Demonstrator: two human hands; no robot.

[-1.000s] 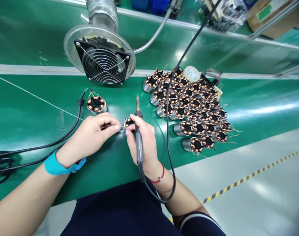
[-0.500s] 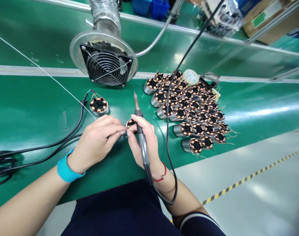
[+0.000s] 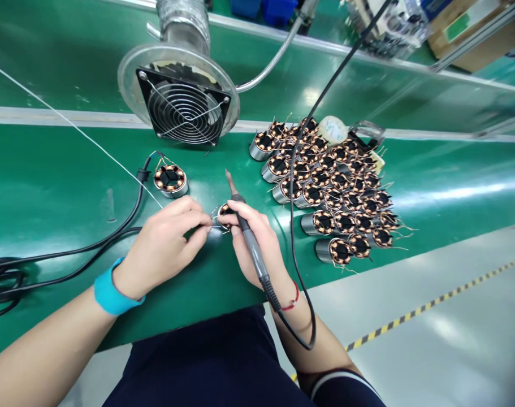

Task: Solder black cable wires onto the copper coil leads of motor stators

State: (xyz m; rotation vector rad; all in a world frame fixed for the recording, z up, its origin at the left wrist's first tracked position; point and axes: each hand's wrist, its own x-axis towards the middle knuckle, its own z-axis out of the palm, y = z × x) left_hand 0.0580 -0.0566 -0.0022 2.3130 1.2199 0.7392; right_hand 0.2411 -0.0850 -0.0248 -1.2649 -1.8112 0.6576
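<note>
My right hand (image 3: 257,240) is closed on a soldering iron (image 3: 251,243), its tip pointing up and away over the bench. The same hand's fingers also touch a motor stator (image 3: 224,211) with copper windings, which they partly cover. My left hand (image 3: 176,234) is closed in a pinch at the thin wire ends on the stator's left side. A thin white strand (image 3: 83,134), seemingly solder wire, runs from the upper left down to the left hand. Behind that hand stands a second stator (image 3: 171,182), with a black cable (image 3: 134,212) joined to its leads.
Rows of several stators (image 3: 325,192) with loose wire ends stand on the right of the green bench (image 3: 70,186). A fume extractor fan (image 3: 185,113) hangs at the back. The iron's black cord (image 3: 293,226) crosses in front of the rows. Coiled cable (image 3: 5,288) lies far left.
My hands have drawn slightly apart, showing more of the stator and its wires between them. The iron has tilted, its tip shifting left and its handle end right.
</note>
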